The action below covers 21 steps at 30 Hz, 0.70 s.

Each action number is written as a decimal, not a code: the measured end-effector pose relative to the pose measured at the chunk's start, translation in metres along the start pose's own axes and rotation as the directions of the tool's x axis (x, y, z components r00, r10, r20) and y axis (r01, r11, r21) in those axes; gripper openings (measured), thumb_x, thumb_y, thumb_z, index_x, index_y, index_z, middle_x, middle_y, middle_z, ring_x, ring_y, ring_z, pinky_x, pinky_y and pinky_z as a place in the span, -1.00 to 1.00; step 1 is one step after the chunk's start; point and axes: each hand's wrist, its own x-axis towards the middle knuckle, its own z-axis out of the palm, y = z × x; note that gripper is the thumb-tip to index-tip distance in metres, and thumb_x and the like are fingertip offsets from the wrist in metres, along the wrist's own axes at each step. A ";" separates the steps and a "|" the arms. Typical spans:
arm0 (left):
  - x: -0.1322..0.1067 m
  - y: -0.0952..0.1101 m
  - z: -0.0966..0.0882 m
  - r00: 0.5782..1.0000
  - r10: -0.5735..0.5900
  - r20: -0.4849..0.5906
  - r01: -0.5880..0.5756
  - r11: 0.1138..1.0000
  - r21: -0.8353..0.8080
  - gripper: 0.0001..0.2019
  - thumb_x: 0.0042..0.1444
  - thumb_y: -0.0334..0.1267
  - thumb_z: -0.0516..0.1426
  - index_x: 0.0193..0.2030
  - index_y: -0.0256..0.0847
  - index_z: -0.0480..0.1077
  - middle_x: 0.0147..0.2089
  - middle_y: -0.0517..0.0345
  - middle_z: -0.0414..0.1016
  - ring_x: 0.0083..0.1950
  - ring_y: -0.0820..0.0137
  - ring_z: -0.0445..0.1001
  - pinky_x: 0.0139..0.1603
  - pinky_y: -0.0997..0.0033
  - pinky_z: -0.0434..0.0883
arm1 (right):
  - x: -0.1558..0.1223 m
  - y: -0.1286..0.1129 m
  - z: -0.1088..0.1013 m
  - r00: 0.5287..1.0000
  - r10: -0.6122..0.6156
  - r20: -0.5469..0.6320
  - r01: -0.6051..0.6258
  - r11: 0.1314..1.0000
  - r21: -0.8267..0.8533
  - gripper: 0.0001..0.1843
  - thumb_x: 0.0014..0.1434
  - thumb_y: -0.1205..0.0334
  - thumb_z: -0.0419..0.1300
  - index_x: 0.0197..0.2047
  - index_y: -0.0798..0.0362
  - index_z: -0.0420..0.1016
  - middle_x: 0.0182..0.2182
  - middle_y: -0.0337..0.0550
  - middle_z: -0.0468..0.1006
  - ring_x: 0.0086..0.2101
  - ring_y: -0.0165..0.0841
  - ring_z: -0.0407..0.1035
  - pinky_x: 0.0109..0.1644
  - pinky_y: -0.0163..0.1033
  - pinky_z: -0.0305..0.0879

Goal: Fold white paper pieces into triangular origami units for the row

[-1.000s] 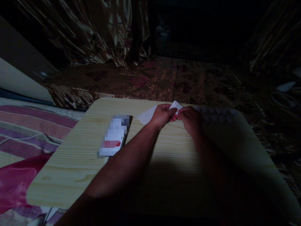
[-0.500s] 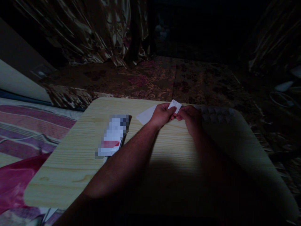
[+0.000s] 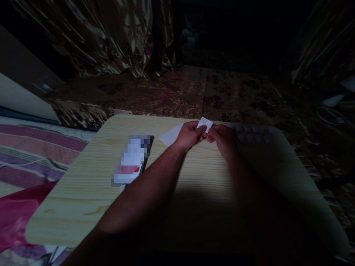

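My left hand (image 3: 190,135) and my right hand (image 3: 223,138) meet at the far middle of a light wooden table (image 3: 83,199). Both pinch a white sheet of paper (image 3: 170,135). A small folded corner of it stands up between my fingertips, and the flat rest of the sheet pokes out to the left of my left hand. The fingers of both hands are closed on the paper. The light is dim and my forearms lie in shadow.
A flat rectangular object (image 3: 131,159), blurred out, lies on the table's left part. A striped cloth (image 3: 30,147) and red fabric (image 3: 16,214) lie to the left. Patterned carpet (image 3: 172,92) and shiny curtains (image 3: 91,40) are behind. White items and a cable (image 3: 331,109) lie far right.
The folded corner between my fingertips has shifted slightly as the fingers worked it. Hands stay in the same place; the view has drifted a little.
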 end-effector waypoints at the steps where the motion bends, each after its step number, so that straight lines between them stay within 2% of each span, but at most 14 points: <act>1: 0.000 0.000 0.000 1.000 0.000 -0.004 0.000 1.000 0.000 -0.75 0.08 -0.14 0.29 -0.38 -0.30 0.42 -0.51 0.19 0.47 -0.61 0.61 0.30 -0.62 0.58 0.18 | 0.000 0.000 0.000 1.000 0.000 -0.006 0.000 1.000 -0.012 -0.80 0.03 0.10 0.25 -0.38 0.08 0.52 -0.58 -0.24 0.57 -0.54 -0.39 0.46 -0.43 -0.31 0.40; 14: -0.002 0.003 0.000 1.000 -0.018 0.000 0.018 0.999 0.034 -0.78 0.09 -0.17 0.28 -0.37 -0.31 0.44 -0.50 0.17 0.50 -0.60 0.61 0.32 -0.62 0.59 0.20 | -0.001 -0.003 0.002 1.000 -0.008 -0.026 0.006 0.995 -0.099 -0.79 0.09 0.08 0.21 -0.43 0.05 0.49 -0.59 -0.25 0.56 -0.56 -0.41 0.45 -0.44 -0.33 0.38; 21: -0.003 0.004 0.000 1.000 -0.018 0.014 0.018 0.999 0.036 -0.77 0.10 -0.17 0.28 -0.39 -0.32 0.44 -0.51 0.17 0.49 -0.61 0.62 0.31 -0.62 0.60 0.19 | 0.000 -0.004 -0.001 0.999 0.000 0.032 0.004 0.989 -0.145 -0.77 0.12 0.07 0.20 -0.43 0.05 0.49 -0.58 -0.24 0.58 -0.54 -0.38 0.47 -0.42 -0.32 0.41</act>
